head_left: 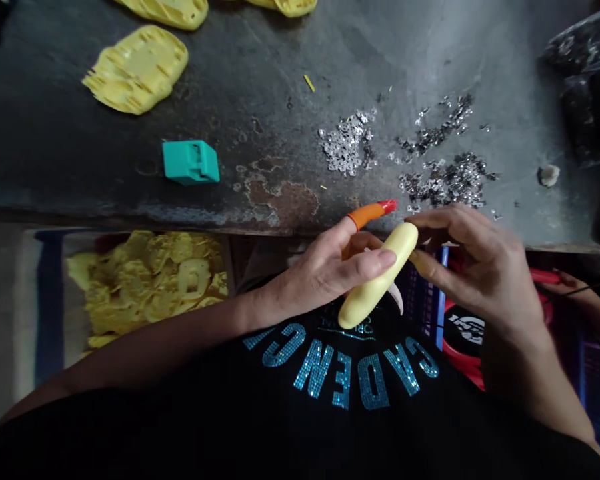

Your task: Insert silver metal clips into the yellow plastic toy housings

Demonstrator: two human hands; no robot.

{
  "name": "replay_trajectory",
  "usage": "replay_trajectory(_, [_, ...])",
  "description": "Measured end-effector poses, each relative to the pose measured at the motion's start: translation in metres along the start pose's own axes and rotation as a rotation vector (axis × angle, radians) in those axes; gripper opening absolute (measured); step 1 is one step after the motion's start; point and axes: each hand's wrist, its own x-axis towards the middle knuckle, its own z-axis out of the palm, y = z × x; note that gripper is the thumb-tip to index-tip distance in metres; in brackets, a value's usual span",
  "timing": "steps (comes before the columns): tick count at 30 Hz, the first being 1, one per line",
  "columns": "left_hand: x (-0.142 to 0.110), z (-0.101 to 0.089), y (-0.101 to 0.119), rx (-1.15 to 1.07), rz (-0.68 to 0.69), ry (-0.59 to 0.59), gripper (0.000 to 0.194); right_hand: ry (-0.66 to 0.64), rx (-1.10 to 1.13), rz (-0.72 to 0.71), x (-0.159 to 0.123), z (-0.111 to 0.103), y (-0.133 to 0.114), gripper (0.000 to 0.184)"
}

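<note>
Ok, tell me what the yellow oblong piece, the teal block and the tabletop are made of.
Yellow oblong piece: probably molded plastic, smooth, satin sheen. Teal block: likely plastic, matte, with crisp molded edges. Tabletop: probably sheet metal, dark and scuffed, rust-brown patches showing, though stone isn't ruled out.

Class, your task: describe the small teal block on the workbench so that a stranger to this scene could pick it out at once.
On the dark, scuffed workbench, look near the front edge, just left of the rust-brown stain. There sits a small, boxy teal plastic block, below a flat yellow moulded plastic piece. It alone is teal; the loose pieces nearby are yellow or silver.
</note>
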Motion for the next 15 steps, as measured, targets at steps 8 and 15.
replay_trajectory(8, [-0.002, 0.005, 0.000, 0.886, 0.484, 0.151, 0.063, 0.358, -0.155, -0.263, -0.023, 0.042, 0.025, 0.037])
replay_trajectory(15, [-0.010, 0.021, 0.004, 1.399, 0.937, 0.165, 0.061, 0.670, -0.045, -0.410, -0.043, 0.069, 0.048, 0.027])
